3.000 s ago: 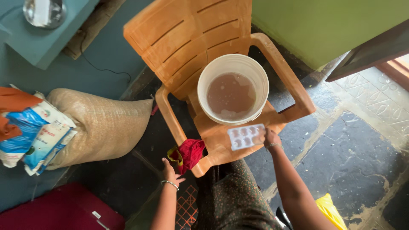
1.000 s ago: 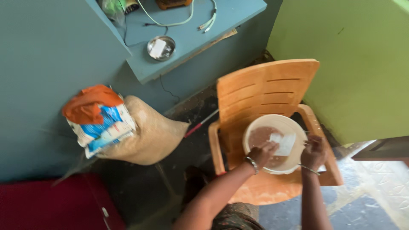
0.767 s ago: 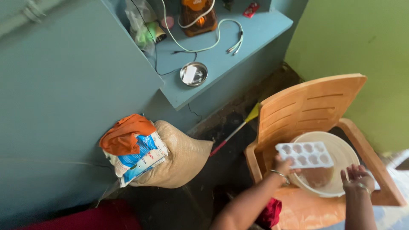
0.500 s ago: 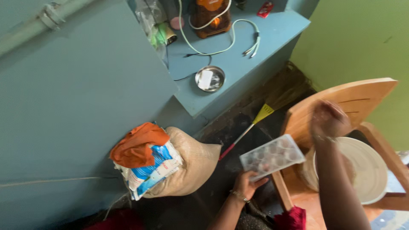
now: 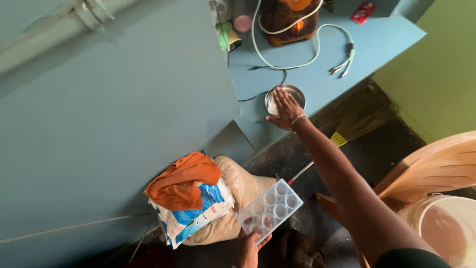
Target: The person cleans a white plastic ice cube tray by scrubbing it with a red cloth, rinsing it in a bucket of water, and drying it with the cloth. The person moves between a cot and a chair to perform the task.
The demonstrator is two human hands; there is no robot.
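Blue shelf (image 5: 317, 74): right hand (image 5: 283, 109) spread flat over steel dish (image 5: 284, 97); left hand (image 5: 249, 247) gripping tray (image 5: 269, 209), kept level.

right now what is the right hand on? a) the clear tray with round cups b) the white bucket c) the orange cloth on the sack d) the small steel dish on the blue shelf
d: the right hand rests over the small steel dish on the blue shelf, while the left hand holds the clear tray.
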